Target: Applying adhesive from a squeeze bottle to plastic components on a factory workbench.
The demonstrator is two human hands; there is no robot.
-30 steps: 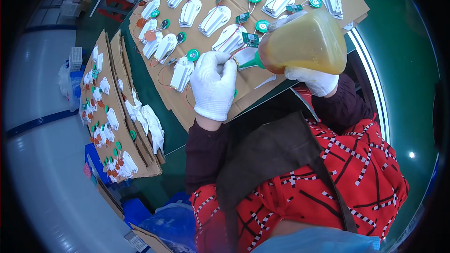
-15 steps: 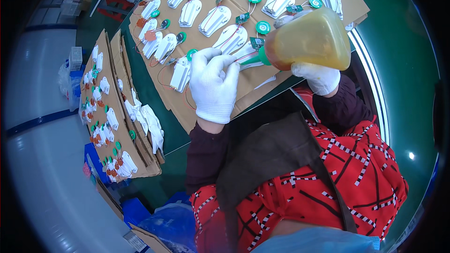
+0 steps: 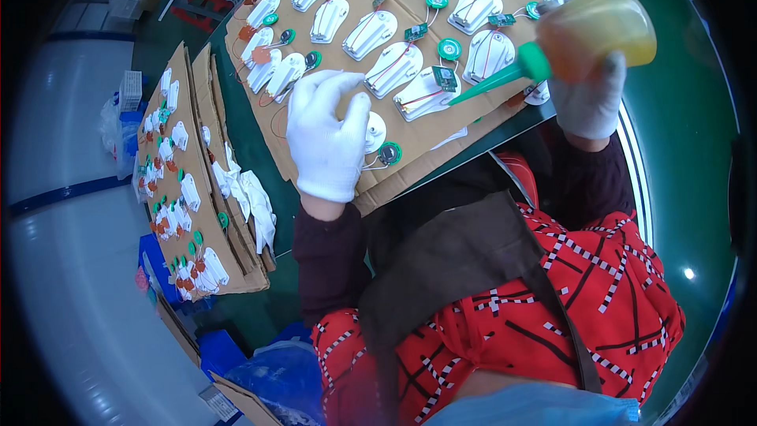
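My right hand (image 3: 590, 99), in a white glove, grips a yellow squeeze bottle (image 3: 601, 28) lying on its side. Its green nozzle (image 3: 497, 79) points left, the tip just over a white plastic part with a small green circuit board (image 3: 430, 88). My left hand (image 3: 330, 138), also gloved, rests palm down on the cardboard sheet (image 3: 426, 130), fingers spread over a round white part (image 3: 374, 131) with a green disc (image 3: 389, 153) wired beside it. Several white shells with red wires and green discs lie in rows across the sheet.
The cardboard lies on a green table (image 3: 678, 142). To my left, further cardboard trays (image 3: 189, 189) hold several small white and green parts, with loose white shells (image 3: 251, 197) beside them. Blue bins (image 3: 221, 347) and a blue plastic bag (image 3: 284, 379) sit lower left.
My right hand has drawn the bottle up and to the right, so the nozzle tip moved off my left hand's part to the shell beside it. My left hand has shifted left and opened flat.
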